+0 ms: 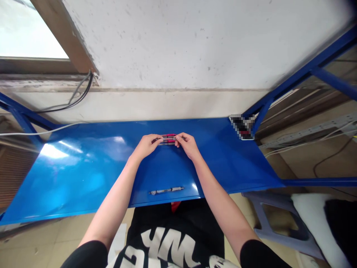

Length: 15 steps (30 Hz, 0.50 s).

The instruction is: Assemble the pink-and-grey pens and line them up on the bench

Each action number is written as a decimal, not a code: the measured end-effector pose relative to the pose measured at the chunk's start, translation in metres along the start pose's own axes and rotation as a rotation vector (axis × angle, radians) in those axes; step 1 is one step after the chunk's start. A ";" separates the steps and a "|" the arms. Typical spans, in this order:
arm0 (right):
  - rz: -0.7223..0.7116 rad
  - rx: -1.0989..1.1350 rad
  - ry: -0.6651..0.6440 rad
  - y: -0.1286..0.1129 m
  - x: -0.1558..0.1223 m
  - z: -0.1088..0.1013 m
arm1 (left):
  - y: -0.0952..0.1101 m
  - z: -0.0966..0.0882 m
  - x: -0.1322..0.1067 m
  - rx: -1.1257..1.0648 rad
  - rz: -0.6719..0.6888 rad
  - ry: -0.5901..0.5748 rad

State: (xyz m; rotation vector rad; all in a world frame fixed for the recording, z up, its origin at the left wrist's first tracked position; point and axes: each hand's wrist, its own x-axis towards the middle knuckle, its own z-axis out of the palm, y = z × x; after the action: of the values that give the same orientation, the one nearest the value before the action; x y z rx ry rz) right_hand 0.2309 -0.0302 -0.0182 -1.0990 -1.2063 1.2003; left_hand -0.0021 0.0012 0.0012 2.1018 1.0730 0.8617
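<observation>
Several pens (169,140) with red and grey parts lie side by side at the middle of the blue tabletop, towards its back. My left hand (148,144) is closed round their left ends, thumb towards the pens. From the other side, my right hand (186,143) pinches their right ends between thumb and fingers. The fingers cover both ends, so the tips cannot be made out. Apart from this group, one single clear-and-grey pen (166,190) rests close to the front edge, between my forearms.
The blue table (92,186) backs onto a white wall, with blue frame bars (299,83) at both sides. A blurred-out object (242,127) lies at the back right corner. A white cable (55,129) crosses the left rear; a grey stool (281,219) stands at right.
</observation>
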 end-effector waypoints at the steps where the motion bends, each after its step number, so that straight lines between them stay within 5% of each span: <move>1: -0.004 0.001 -0.003 0.001 0.000 0.000 | 0.001 0.000 0.000 -0.002 0.000 -0.005; 15: -0.035 0.015 -0.014 0.002 0.000 0.002 | 0.011 -0.008 0.001 0.060 -0.103 -0.062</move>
State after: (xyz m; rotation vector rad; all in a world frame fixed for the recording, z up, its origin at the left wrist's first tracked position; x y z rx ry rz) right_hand 0.2288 -0.0301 -0.0202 -1.0560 -1.2210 1.1901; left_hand -0.0031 -0.0014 0.0146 2.0881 1.1764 0.7183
